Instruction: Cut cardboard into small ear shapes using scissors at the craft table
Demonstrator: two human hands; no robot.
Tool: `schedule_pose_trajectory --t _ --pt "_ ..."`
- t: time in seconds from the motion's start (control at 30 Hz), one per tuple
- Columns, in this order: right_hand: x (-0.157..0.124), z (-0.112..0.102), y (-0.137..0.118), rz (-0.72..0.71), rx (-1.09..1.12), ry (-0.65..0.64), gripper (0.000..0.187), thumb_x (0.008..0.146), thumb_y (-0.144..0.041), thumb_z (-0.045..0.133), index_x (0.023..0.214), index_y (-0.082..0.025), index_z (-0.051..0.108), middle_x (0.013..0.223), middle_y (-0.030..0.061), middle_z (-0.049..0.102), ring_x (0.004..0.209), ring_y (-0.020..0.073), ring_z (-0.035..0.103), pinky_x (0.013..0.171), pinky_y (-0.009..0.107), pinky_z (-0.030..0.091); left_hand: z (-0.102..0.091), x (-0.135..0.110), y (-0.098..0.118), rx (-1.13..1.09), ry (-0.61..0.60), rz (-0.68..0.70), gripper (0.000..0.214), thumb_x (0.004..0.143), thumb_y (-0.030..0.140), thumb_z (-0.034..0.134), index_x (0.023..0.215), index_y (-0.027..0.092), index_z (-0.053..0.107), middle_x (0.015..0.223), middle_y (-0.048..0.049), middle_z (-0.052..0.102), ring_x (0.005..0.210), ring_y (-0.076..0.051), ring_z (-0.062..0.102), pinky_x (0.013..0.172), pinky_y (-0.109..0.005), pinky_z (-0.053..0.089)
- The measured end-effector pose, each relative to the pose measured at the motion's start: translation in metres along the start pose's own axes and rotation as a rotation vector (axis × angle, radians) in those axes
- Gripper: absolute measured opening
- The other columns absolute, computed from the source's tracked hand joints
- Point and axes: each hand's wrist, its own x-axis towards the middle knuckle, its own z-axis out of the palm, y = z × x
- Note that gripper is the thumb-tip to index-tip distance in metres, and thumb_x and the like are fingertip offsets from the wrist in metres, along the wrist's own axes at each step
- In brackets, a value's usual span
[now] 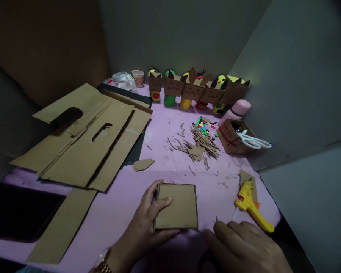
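My left hand grips a square cardboard piece by its left side, thumb flat on the front face and fingers behind. Dark lines run along the piece's edges. Close to its lower right corner is my right hand, closed around scissors. Two thin points of the scissors show apart beyond the fingers, one near the card's bottom edge. The handles are mostly hidden by the hand and the dark foreground.
Cardboard sheets lie left, above a dark tablet-like slab. Cardboard scraps spread mid-table. A yellow glue gun and a small box with white cable stand right. Decorated cups with cardboard faces line the back.
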Motion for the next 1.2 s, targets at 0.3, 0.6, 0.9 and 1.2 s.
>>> schedule_pose_trajectory --t 0.3,0.6,0.9,1.2 --pt "-0.001 0.011 0.0 0.001 0.042 0.013 0.033 0.088 -0.002 0.038 0.082 -0.022 0.063 0.067 -0.0043 0.069 0.05 0.0119 0.053 0.05 0.029 0.034 0.001 -0.001 -0.003 -0.008 0.022 0.012 0.061 0.074 0.029 0.072 0.125 0.028 0.039 0.146 -0.0165 0.016 0.131 -0.036 0.033 0.092 -0.059 0.046" --pt "0.003 0.005 0.007 -0.019 0.07 -0.115 0.026 0.084 -0.005 0.04 0.084 -0.023 0.059 0.067 -0.0039 0.067 0.049 0.0133 0.05 0.048 0.029 0.032 0.001 0.003 -0.002 0.007 0.052 0.04 0.057 0.074 0.031 0.072 0.122 0.028 0.041 0.144 -0.0162 0.019 0.13 -0.036 0.034 0.09 -0.057 0.048" --pt "0.004 -0.003 0.009 -0.05 0.028 -0.156 0.029 0.085 -0.003 0.036 0.084 -0.023 0.057 0.061 -0.0051 0.062 0.046 0.0146 0.048 0.049 0.029 0.031 0.0 0.002 -0.002 0.013 0.033 0.029 0.057 0.075 0.032 0.072 0.122 0.028 0.04 0.144 -0.0148 0.018 0.13 -0.034 0.034 0.093 -0.055 0.048" --pt "0.005 -0.004 0.011 -0.062 0.046 -0.114 0.029 0.084 -0.003 0.037 0.083 -0.023 0.058 0.061 -0.0047 0.062 0.047 0.014 0.048 0.049 0.03 0.031 -0.001 0.005 0.001 0.01 0.035 0.026 0.056 0.075 0.031 0.071 0.121 0.029 0.041 0.143 -0.0157 0.02 0.129 -0.035 0.035 0.09 -0.057 0.048"
